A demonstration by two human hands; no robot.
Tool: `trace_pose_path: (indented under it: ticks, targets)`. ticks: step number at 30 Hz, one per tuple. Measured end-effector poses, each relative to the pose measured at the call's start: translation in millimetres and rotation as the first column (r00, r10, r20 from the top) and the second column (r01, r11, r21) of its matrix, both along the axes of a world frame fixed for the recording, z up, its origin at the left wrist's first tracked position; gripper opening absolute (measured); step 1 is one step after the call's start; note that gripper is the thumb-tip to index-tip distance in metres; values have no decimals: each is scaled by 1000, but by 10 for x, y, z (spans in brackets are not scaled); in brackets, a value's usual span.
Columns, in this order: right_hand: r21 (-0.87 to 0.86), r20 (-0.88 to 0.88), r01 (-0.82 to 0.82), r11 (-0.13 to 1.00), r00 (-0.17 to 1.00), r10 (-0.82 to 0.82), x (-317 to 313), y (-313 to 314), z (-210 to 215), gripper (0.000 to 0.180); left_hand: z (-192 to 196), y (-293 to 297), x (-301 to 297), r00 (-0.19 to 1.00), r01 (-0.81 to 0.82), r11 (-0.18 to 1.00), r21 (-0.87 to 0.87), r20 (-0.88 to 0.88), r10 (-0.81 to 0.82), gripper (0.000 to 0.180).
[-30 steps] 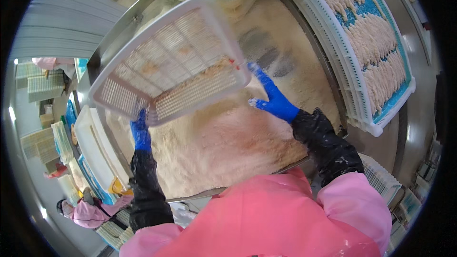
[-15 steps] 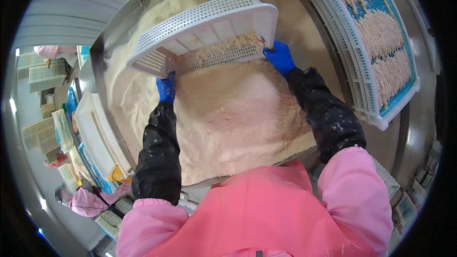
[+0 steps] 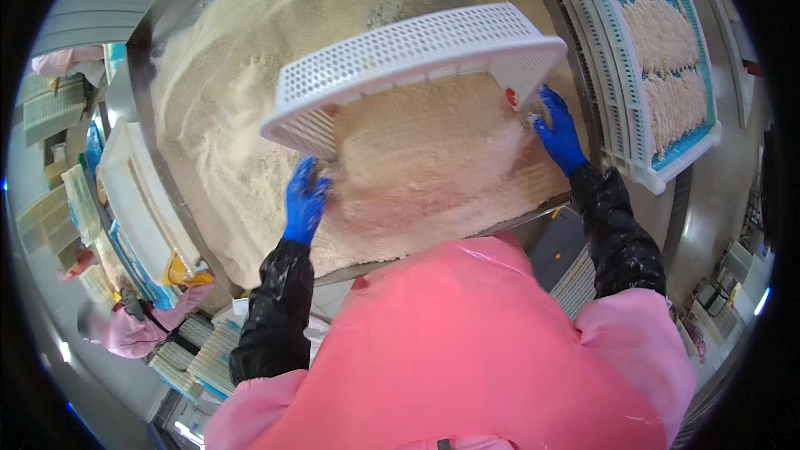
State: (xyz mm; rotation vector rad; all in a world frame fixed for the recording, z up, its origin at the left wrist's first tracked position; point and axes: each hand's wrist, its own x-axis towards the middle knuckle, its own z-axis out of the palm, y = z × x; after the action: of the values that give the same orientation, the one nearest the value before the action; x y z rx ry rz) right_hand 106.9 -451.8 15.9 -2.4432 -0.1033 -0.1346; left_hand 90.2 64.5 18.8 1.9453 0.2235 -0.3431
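A white perforated plastic basket (image 3: 417,43) rests tipped on its side in a broad bed of pale crumbs (image 3: 400,217), its opening facing me. A small red mark (image 3: 512,97) shows at its right end. Just below the basket's left corner is my left hand (image 3: 305,202), blue-gloved, fingers apart and dusted with crumbs. My right hand (image 3: 562,132), in the same kind of glove, is beside the right end with its fingers spread; whether the fingertips touch the basket I cannot tell. Neither hand grips anything visible.
A metal-walled table (image 3: 140,29) holds the crumbs. Stacked white trays (image 3: 600,75) stand at the right, the top one bearing rows of crumb-coated pieces (image 3: 662,33). To the left are a white bin (image 3: 137,192) and a co-worker in pink (image 3: 133,329).
The basket has come nearer and to the right, and its inside now shows a spread of crumbs. Both hands have let go of its ends, drawn back toward me and opened.
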Motion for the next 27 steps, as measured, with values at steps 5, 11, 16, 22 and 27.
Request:
trace_pose_path:
  ticks: [5, 11, 16, 22, 27]
  targets:
    - [386, -334, 272, 881, 932, -142, -603, -236, -525, 45, 48, -9, -210, 984, -128, 990, -57, 117, 134, 51]
    - [596, -741, 746, -298, 654, 155, -491, 857, -463, 37, -247, -420, -202, 731, -677, 561, -477, -529, 432, 44]
    - [894, -348, 271, 356, 921, 174, -3, 1642, -486, 45, 303, -1375, 193, 805, -588, 441, -678, -438, 399, 60]
    - [889, -457, 455, -50, 886, -72, 458, 1403, 514, 41, 784, -1272, 826, 803, -540, 339, -770, -351, 482, 45]
    - [627, 17, 354, 695, 885, -465, 777, 761, -98, 41, -47, -655, 1393, 859, -339, 879, -336, 271, 435, 47]
